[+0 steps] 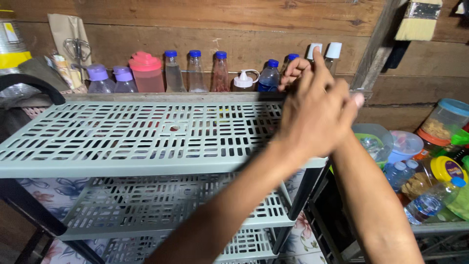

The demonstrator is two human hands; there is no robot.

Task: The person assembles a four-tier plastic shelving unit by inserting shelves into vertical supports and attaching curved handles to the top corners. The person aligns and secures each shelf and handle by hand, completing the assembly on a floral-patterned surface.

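My two hands are pressed together over the right end of a grey slotted plastic rack (122, 137). My left hand (312, 117) is in front with its back towards me, fingers stretched upward and thumb out to the right. It covers most of my right hand (294, 70), of which only some curled fingers show at the upper left. I see nothing held in either hand. The rack's top shelf is bare, with two lower shelves beneath it.
Along the wooden wall behind the rack stand several blue-capped bottles (195, 71), a pink-lidded jug (146, 72), purple-capped bottles (100, 78) and a white squeeze bottle (243, 80). A second rack (439, 227) at right is crowded with jars, bowls and bottles.
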